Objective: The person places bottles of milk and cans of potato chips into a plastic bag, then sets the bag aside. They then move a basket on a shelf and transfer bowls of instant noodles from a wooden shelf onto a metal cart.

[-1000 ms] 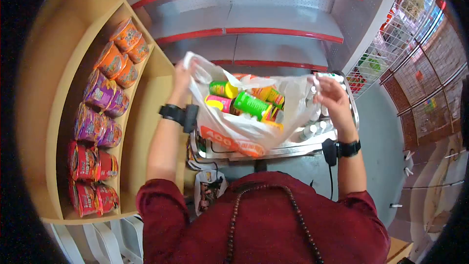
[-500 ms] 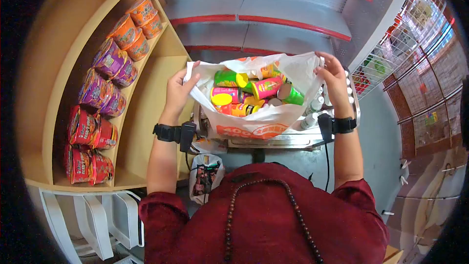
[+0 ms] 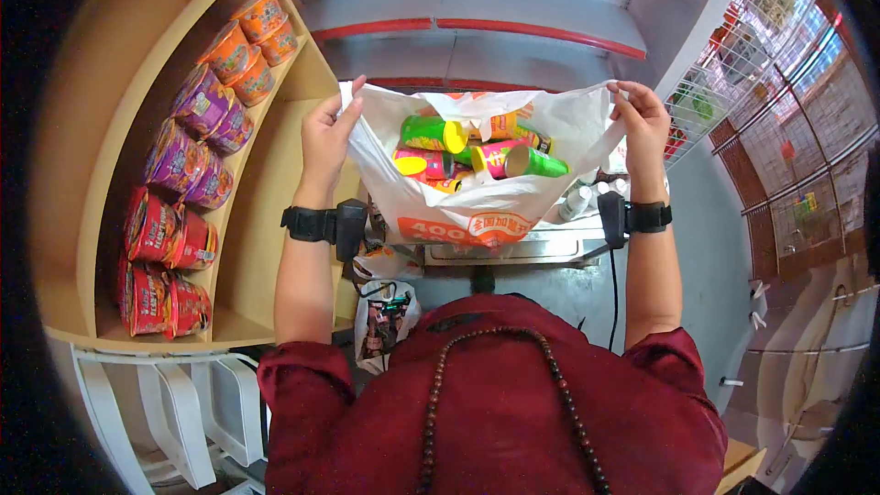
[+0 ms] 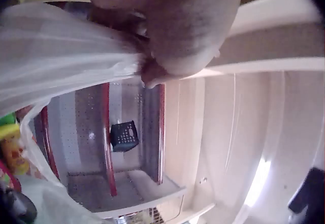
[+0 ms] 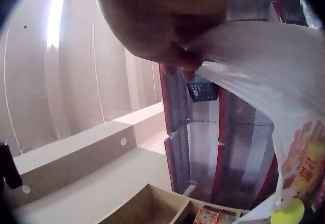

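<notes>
A white plastic bag (image 3: 385, 160) with orange print is stretched wide between both hands in the head view. My left hand (image 3: 325, 137) pinches its upper left corner. At the upper right corner, my right hand (image 3: 644, 124) grips the rim between thumb and fingers. Inside lie several canisters: a green canister (image 3: 431, 133) with a yellow lid, a pink canister (image 3: 495, 161) and another green canister (image 3: 536, 163) tipped on its side. Both wrist views show the bag's film drawn taut from the fingers, with the left hand (image 4: 177, 26) and right hand (image 5: 162, 26) seen from below.
Orange, purple and red noodle tubs (image 3: 188, 162) line the wooden shelf (image 3: 247, 220) on the left. White-capped bottles (image 3: 576, 203) stand on a metal cart (image 3: 513, 252) behind the bag. Grey shelves with red edges (image 3: 541, 30) rise ahead. Another filled bag (image 3: 383, 325) sits on the floor.
The right hand has taken hold of the bag's right rim and both hands have spread the mouth wider and raised it. The canisters inside have shifted and tumbled.
</notes>
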Demonstrator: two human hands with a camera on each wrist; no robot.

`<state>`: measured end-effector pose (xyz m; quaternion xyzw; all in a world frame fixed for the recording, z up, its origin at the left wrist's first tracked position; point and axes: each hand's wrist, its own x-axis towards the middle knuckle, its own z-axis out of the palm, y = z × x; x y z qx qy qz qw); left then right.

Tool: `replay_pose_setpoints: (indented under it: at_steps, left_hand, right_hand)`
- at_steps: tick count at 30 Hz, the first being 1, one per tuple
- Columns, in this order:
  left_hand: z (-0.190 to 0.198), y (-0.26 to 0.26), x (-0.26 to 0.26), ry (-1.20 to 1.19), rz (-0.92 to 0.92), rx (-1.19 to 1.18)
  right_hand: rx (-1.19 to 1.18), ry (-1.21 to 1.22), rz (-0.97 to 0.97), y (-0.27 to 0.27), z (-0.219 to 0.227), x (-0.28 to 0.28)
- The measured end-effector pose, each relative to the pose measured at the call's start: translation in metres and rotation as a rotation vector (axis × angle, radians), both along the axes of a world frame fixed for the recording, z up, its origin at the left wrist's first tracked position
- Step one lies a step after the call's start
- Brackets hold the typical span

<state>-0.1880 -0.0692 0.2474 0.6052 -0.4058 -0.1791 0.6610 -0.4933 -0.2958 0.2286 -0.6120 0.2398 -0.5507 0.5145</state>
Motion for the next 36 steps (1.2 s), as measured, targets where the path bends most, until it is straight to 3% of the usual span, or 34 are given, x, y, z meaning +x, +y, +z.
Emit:
replay_pose_setpoints:
  at_steps: [3, 6, 14, 15, 19, 21, 29, 36]
  left_hand:
    - [-0.011, 0.007, -0.008, -0.012, 0.006, 0.069]
    - [-0.030, 0.018, -0.005, 0.028, -0.024, 0.060]
    - [-0.063, 0.060, -0.001, 0.041, 0.063, 0.021]
    - [-0.072, 0.072, 0.008, 0.049, 0.134, 0.137]
    - [-0.091, 0.119, 0.017, 0.153, 0.261, 0.125]
    - [-0.091, 0.148, 0.008, 0.239, 0.411, 0.127]
    - [-0.116, 0.255, 0.000, 0.312, 0.651, 0.182]
    - [-0.132, 0.276, -0.001, 0.281, 0.717, 0.265]
  right_hand:
    - [0.018, 0.006, 0.046, 0.012, -0.014, -0.003]
    - [0.070, 0.160, -0.011, 0.020, -0.035, -0.015]
    - [0.134, 0.140, 0.005, 0.035, -0.059, -0.045]
    - [0.134, 0.134, 0.008, 0.035, -0.062, -0.047]
    - [0.107, 0.163, -0.004, 0.037, -0.061, -0.048]
    - [0.128, 0.146, -0.005, 0.035, -0.065, -0.049]
    - [0.135, 0.140, -0.076, 0.032, -0.065, -0.041]
    - [0.151, 0.098, -0.088, 0.027, -0.071, -0.038]
